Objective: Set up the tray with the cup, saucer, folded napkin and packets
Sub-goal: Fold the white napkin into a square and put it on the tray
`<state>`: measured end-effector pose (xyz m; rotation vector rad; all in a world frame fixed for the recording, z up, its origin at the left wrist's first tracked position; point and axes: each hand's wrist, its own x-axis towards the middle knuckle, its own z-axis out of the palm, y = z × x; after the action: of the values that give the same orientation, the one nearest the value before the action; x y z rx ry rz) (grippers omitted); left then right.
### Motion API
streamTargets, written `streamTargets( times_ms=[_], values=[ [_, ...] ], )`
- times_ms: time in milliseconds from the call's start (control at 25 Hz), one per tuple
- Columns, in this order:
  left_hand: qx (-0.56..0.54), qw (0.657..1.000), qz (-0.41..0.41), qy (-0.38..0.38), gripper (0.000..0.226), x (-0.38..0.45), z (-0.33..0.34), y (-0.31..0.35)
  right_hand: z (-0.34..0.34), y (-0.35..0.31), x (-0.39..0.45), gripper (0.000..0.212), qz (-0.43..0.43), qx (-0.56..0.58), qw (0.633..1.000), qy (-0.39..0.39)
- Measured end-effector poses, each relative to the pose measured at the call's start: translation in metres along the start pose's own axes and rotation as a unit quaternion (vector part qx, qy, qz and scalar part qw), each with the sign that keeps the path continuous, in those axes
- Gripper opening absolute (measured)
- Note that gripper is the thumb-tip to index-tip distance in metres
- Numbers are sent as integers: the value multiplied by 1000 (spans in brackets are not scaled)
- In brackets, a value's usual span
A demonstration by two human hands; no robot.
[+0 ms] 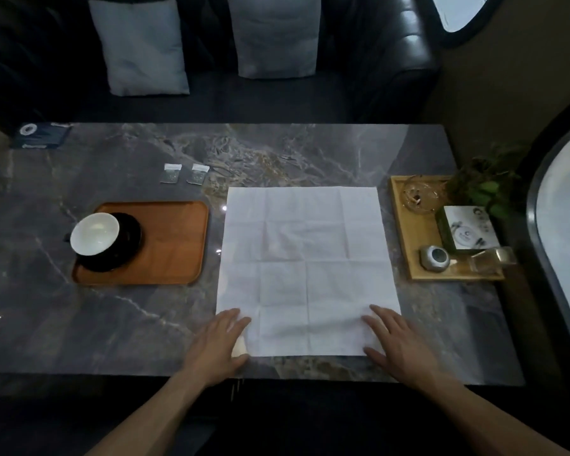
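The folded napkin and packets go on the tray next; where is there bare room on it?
The brown wooden tray is bare right of the white cup on its black saucer, up to its right rim; the left end is crowded.

The table (pixel 79 324) under my hands is polished grey marble-look stone, glossy with pale veins. The napkin (pixel 306 258) is matt white, soft and creased in a grid. The tray (pixel 178 251) is smooth brown wood, satin finish. The cup (pixel 94 235) is glossy white glazed ceramic; the saucer (pixel 129 245) is glossy black.
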<state>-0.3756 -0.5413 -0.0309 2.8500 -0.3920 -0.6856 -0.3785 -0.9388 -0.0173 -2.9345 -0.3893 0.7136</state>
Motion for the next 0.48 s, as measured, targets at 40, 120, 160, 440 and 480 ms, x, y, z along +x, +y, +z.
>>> streamTargets(
  times_ms=[40,120,160,440,480],
  values=[
    [0,1000,-19,-10,80,-5,5,6,3,4,-2,68,-19,-8,1000,-6],
    [6,999,-44,-28,87,-15,11,14,8,12,-2,73,-44,-18,999,-25],
    [19,998,-51,-39,89,-19,13,18,12,15,-3,75,-53,-21,998,-38],
    [115,993,-13,1,98,-40,14,23,37,24,-22,85,-82,-3,995,-61],
    [128,992,-3,12,96,-43,14,23,38,23,-27,84,-84,1,994,-62]
  ],
)
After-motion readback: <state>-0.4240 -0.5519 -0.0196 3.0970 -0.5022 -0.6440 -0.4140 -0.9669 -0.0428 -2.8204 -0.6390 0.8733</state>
